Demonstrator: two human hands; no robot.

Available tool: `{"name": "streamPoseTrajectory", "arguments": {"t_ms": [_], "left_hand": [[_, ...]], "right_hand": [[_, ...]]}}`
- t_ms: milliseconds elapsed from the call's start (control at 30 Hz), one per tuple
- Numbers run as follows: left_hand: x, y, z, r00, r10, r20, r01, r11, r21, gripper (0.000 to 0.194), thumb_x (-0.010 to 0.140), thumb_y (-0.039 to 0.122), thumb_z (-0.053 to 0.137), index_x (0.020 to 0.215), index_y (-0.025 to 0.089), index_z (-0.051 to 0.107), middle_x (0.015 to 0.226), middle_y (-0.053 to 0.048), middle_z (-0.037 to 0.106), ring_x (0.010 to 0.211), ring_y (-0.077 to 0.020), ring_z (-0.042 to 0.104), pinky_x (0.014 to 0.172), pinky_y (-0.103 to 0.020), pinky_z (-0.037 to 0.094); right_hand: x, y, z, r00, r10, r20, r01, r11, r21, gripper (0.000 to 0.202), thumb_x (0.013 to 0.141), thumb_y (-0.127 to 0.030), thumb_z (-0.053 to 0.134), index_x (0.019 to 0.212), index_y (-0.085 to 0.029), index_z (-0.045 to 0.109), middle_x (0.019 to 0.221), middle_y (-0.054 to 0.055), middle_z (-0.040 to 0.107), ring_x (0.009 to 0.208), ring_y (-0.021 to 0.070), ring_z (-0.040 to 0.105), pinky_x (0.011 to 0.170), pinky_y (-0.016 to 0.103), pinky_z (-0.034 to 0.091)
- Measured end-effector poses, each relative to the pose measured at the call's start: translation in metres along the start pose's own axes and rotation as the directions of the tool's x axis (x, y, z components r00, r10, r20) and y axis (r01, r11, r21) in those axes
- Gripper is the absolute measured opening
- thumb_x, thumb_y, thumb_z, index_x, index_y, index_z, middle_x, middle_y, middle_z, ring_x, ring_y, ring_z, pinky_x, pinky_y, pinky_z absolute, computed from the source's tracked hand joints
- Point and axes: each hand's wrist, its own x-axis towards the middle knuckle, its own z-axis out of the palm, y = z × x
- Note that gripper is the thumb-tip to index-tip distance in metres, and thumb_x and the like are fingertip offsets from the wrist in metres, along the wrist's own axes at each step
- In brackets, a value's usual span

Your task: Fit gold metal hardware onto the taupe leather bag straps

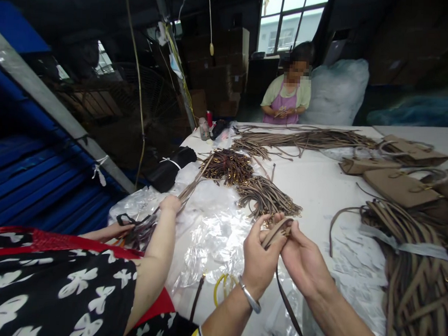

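My left hand (261,255), with a silver bangle at the wrist, is closed on a folded tan leather strap (276,232). The fingers of my right hand (306,261) pinch the same strap from the other side. Its dark tail hangs down below my hands. A bit of gold-coloured metal shows near my fingertips, too small to make out. Just beyond my hands lies a bundle of straps with gold clasps (270,196), and behind it a darker heap of clasped straps (229,165).
A co-worker's hand (170,204) at the left holds long straps over plastic sheeting. Another person (287,94) sits across the white table (312,178). Tan handbags (399,186) and a large tied strap bundle (415,272) lie at the right. Long straps (306,139) stretch along the back.
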Motion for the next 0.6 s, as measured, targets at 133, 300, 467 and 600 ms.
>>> {"name": "streamPoseTrajectory", "arguments": {"t_ms": [133, 300, 467, 600], "left_hand": [[-0.004, -0.004, -0.002, 0.999, -0.035, 0.023, 0.037, 0.996, -0.081, 0.041, 0.080, 0.028, 0.072, 0.116, 0.015, 0.058, 0.093, -0.008, 0.073, 0.089, -0.0191, 0.068, 0.083, -0.029, 0.051], [-0.005, -0.007, -0.007, 0.989, -0.111, 0.098, 0.120, 0.988, -0.096, 0.031, 0.080, 0.029, 0.071, 0.105, 0.012, 0.066, 0.088, -0.007, 0.072, 0.085, -0.0161, 0.066, 0.083, -0.027, 0.049], [0.001, -0.013, -0.019, 0.993, -0.099, 0.068, 0.098, 0.995, 0.017, 0.027, 0.075, 0.028, 0.074, 0.096, 0.013, 0.067, 0.087, -0.007, 0.071, 0.082, -0.0177, 0.066, 0.078, -0.028, 0.051], [-0.008, -0.023, -0.025, 0.992, -0.092, 0.087, 0.081, 0.989, 0.123, 0.027, 0.069, 0.026, 0.078, 0.091, 0.014, 0.068, 0.080, -0.005, 0.068, 0.073, -0.0175, 0.065, 0.068, -0.027, 0.051]], "right_hand": [[0.005, -0.020, -0.012, 0.996, -0.030, 0.082, 0.027, 0.999, 0.046, 0.020, 0.089, -0.046, 0.059, 0.092, -0.028, 0.067, 0.120, 0.003, 0.066, 0.124, 0.0254, 0.052, 0.103, 0.049, 0.047], [-0.002, -0.029, -0.022, 0.985, -0.137, 0.103, 0.145, 0.987, -0.076, 0.017, 0.092, -0.045, 0.057, 0.103, -0.034, 0.064, 0.139, -0.003, 0.053, 0.134, 0.0196, 0.042, 0.107, 0.043, 0.040], [-0.027, -0.006, -0.043, 0.967, 0.187, 0.174, -0.052, 0.813, -0.580, 0.038, 0.093, -0.054, 0.050, 0.116, -0.027, 0.062, 0.091, 0.003, 0.069, 0.084, 0.0190, 0.064, 0.080, 0.034, 0.050], [-0.036, 0.001, -0.071, 0.969, 0.139, 0.205, 0.129, 0.421, -0.898, 0.049, 0.091, -0.060, 0.043, 0.069, -0.021, 0.063, 0.053, -0.001, 0.053, 0.053, 0.0161, 0.051, 0.056, 0.026, 0.043]]}}
